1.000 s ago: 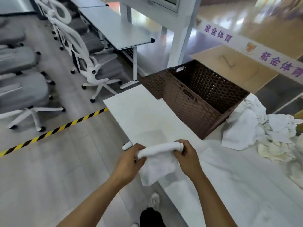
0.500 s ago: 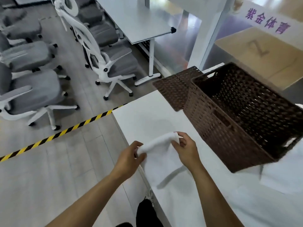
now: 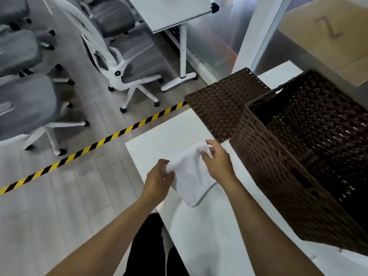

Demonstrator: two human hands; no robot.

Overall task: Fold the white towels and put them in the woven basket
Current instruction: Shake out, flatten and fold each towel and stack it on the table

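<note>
My left hand (image 3: 159, 179) and right hand (image 3: 218, 159) each pinch a top corner of a white towel (image 3: 190, 179), holding it above the white table (image 3: 165, 136). The brown woven basket (image 3: 278, 176) beside it looks empty; its lid (image 3: 223, 104) lies behind.

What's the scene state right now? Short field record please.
towel: white towel, held up over the table edge
left hand: grips the towel's near-left corner
right hand: pinches its far corner
basket: brown woven basket, right of the hands, no towels seen inside
lid: flat woven panel beside basket
</note>
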